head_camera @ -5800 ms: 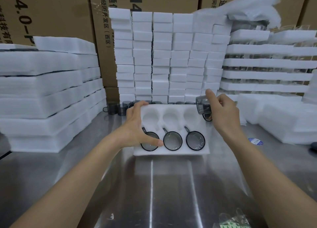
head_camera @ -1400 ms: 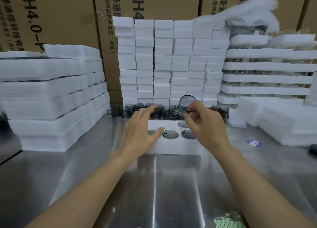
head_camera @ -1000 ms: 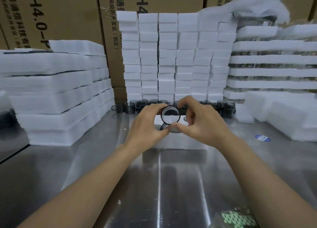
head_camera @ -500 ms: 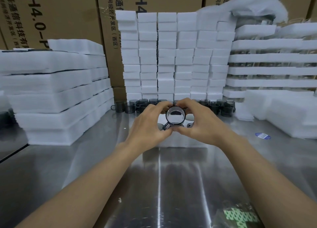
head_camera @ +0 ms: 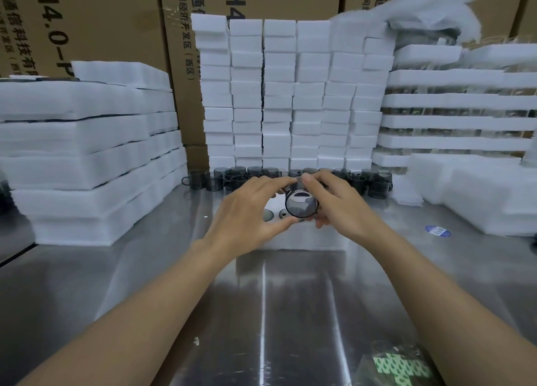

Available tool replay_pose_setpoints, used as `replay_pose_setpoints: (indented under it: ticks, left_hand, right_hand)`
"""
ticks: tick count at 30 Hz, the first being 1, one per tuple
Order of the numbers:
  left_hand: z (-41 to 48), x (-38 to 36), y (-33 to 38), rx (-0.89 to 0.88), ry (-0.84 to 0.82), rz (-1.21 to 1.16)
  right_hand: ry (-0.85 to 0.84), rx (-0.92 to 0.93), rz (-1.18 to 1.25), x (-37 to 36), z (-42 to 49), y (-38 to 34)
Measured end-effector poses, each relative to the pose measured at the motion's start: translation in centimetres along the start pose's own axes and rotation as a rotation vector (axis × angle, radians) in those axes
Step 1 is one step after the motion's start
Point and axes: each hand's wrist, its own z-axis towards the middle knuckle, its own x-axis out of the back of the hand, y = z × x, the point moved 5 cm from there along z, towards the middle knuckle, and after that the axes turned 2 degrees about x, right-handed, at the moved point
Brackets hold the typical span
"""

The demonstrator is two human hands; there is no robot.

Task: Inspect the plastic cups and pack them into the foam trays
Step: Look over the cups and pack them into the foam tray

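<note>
A smoky grey plastic cup [head_camera: 301, 205] is held on its side between both hands, its round mouth facing me, just above the white foam tray [head_camera: 302, 240]. My left hand [head_camera: 250, 211] grips it from the left with thumb below and fingers over the top. My right hand [head_camera: 334, 202] grips it from the right. Two cups [head_camera: 268, 215] sit in tray pockets, partly hidden by my hands. A row of loose grey cups [head_camera: 250, 175] stands behind the tray.
Stacks of white foam trays stand at the left [head_camera: 87, 141], at the back centre [head_camera: 290, 95] and at the right [head_camera: 459, 124], with cardboard boxes [head_camera: 101, 22] behind. The steel table [head_camera: 261, 313] carries a plastic bag [head_camera: 398, 365] near the front and a blue sticker [head_camera: 437, 230].
The cup has been turned in both hands and lowered a little toward the tray; its handle no longer shows at the lower left. My hands stay closed around it.
</note>
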Motion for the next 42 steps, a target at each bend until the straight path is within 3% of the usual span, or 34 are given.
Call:
replay_pose_setpoints:
  ticks: [13,19,25,30,35,42]
  left_hand:
    - [0.0,0.1,-1.0,0.117,0.034,0.05]
    - [0.0,0.0,-1.2,0.171,0.073,-0.056]
    - [0.0,0.0,-1.9,0.253,0.182,-0.173]
    - [0.0,-0.9,-1.6,0.247,0.12,-0.199]
    - [0.1,-0.7,-1.9,0.235,0.108,-0.123]
    - [0.3,0.0,-1.5,0.131,0.158,-0.011]
  right_hand:
    - [-0.098,0.049,-0.135,-0.2,-0.3,-0.4]
    - [-0.088,0.101,-0.08,0.0,-0.5,-0.7]
    - [-0.079,0.018,-0.056,-0.3,-0.1,0.0]
    - [-0.023,0.003,0.055,-0.1,0.1,0.1]
    - [0.182,0.224,-0.128,1.1,0.0,-0.7]
    - [0.188,0.466,-0.475,0.5,-0.2,-1.7]
